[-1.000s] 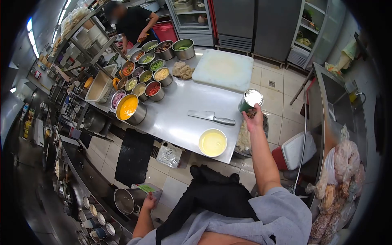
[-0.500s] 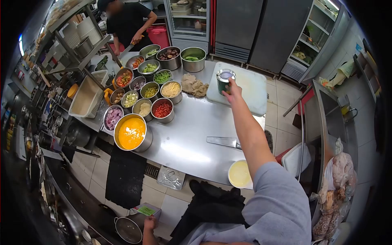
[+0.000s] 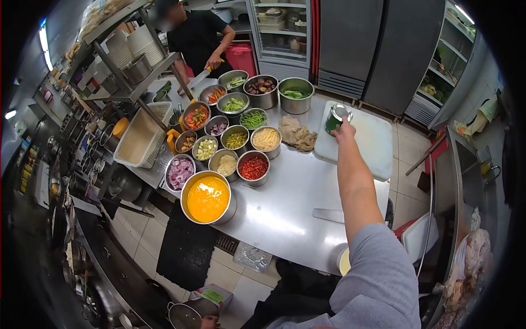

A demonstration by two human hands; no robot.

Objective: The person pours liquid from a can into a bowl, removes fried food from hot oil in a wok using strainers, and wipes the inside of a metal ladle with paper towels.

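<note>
My right hand (image 3: 345, 131) is closed around a green can (image 3: 332, 122) with a silvery top. The arm is stretched out, and the can is over the left part of a white cutting board (image 3: 372, 143); whether it rests on the board I cannot tell. To the left of the can a crumpled beige cloth (image 3: 297, 133) lies on the steel table. My left hand (image 3: 209, 322) is low at the bottom edge, beside a pot (image 3: 183, 317) and below a box with a green label (image 3: 213, 296). Its fingers are mostly hidden.
Several steel pots of cut vegetables crowd the table's left side, with a large pot of orange-yellow liquid (image 3: 208, 198) in front. A broad metal blade (image 3: 329, 215) lies near my right forearm. A co-worker (image 3: 203, 41) holds a knife (image 3: 198, 78) across the table.
The view has shifted, so the table sits further right and lower. The can stays in my right hand, at the cutting board. My left hand has dropped closer to the bottom edge.
</note>
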